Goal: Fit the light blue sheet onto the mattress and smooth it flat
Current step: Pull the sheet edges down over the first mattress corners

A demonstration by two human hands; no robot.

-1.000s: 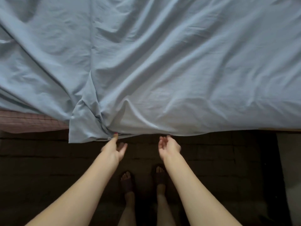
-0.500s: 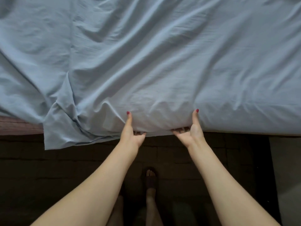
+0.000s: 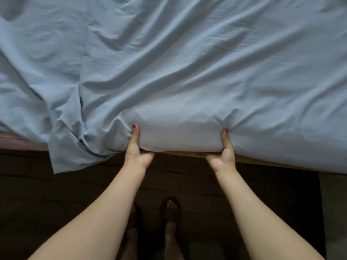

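Sheet (image 3: 187, 72) edge lifted, left hand (image 3: 138, 154) — fingers hidden

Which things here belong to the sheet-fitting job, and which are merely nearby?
Job: light blue sheet; mattress; left hand and right hand, both gripping the sheet's edge.
Nearby: dark floor; sandals.
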